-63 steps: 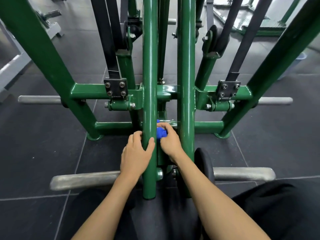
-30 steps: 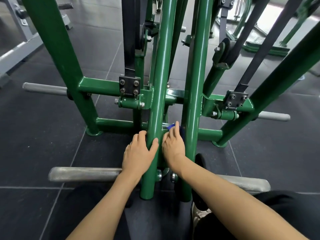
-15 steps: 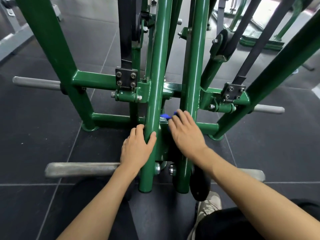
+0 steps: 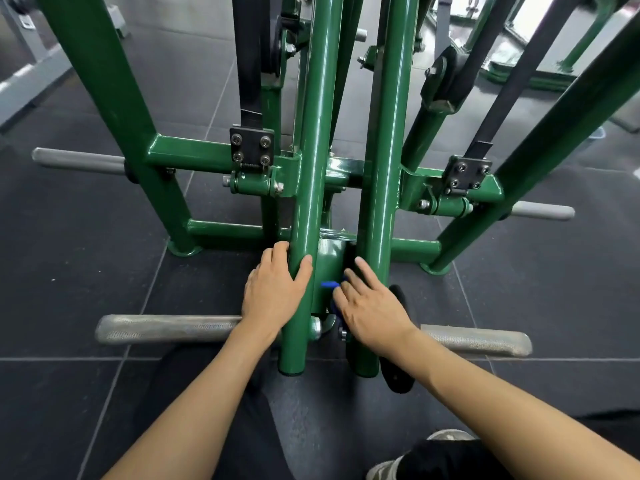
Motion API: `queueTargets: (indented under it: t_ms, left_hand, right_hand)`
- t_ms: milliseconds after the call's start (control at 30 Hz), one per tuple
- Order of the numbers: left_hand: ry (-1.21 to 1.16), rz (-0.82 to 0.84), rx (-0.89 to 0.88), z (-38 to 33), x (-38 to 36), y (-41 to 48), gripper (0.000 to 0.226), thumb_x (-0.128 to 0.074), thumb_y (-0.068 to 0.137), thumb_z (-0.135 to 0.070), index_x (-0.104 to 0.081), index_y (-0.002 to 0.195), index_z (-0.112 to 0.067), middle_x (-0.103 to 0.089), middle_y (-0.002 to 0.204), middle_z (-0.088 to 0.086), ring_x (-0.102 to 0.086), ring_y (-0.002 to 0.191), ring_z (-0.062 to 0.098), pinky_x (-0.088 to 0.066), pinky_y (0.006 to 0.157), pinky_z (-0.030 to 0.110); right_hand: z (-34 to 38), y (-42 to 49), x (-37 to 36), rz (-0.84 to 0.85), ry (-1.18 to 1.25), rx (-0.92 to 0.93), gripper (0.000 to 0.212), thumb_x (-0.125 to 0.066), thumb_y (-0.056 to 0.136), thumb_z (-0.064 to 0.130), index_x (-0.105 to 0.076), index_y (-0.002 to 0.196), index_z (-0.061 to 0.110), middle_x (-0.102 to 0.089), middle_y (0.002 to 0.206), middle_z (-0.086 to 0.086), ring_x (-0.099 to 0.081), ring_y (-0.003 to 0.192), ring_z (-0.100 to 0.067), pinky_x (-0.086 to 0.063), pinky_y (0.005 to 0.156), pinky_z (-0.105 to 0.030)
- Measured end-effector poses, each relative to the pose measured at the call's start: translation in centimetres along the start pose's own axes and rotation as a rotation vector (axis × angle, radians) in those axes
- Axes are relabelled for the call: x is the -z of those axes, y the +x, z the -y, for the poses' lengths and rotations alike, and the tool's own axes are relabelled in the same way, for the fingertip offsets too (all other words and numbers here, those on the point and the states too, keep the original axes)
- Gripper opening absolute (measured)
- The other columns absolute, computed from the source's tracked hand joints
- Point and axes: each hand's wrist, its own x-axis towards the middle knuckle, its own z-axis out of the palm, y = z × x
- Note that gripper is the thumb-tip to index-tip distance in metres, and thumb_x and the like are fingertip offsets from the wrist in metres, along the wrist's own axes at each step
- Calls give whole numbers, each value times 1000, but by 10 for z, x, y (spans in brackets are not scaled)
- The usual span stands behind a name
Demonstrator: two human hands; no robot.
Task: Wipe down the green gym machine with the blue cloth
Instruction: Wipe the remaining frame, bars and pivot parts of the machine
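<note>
head view: green gym machine (image 4: pixel 194 155) stood on dark tiled floor (image 4: pixel 79 258). left grip (image 4: pixel 273 292) was wrapped round the low end of the left tube (image 4: pixel 311 168), thumb on the inner side, fingers on the outer. right grip (image 4: pixel 374 313) lay w/ fingers straight & a bit spread, pressing the blue cloth (image 4: pixel 329 285) onto the green bracket (image 4: pixel 327 258) btwn the two tubes, fingertips just beside the right tube (image 4: pixel 384 168). cloth was mostly hidden under the palm, w/ a small blue bit showing. silver peg (image 4: pixel 166 328) ran behind the left wrist. black disc (image 4: pixel 396 372) sat just beside the right tube.
</note>
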Motion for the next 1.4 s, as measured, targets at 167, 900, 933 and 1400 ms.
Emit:
queueTargets:
  t_ms: [167,900,933,1400]
  left_hand:
    - [13,8,-4,3,-2,1,54,-40,102,-62,-44,140,-24,-56,129,2,-61,109,28,-50,92,47]
    - [98,-1,-68,-1,0,-11,60,-36,107,-52,-39,153,-14,-59,134,10,-59,118,31,-46,101,47]
    - [89,1,-60,-1,1,-11,60,-36,107,-53,-38,154,-15,-59,135,9,-58,119,31,-45,102,47]
    - [65,8,-41,6,-4,-6,59,-38,106,-55,-40,152,-18,-59,131,8,-59,113,33,-48,99,50]
  right_hand:
    - [0,3,17,139,15,-48,58,-20,105,28,-42,152,3,-52,151,-21,-19,157,-38,17,121,-64]
    - [9,-27,21,185,-77,171,49,-28,107,22,-48,151,13,-48,149,-16,-32,147,-42,12,122,-62]
    - [-5,-23,23,181,-51,114,50,-28,104,21,-53,147,13,-53,144,-15,-35,146,-41,7,123,-65]
    - [3,-33,12,53,11,124,31,-52,90,28,-75,109,27,-65,115,-2,-59,91,-23,-43,73,-36]
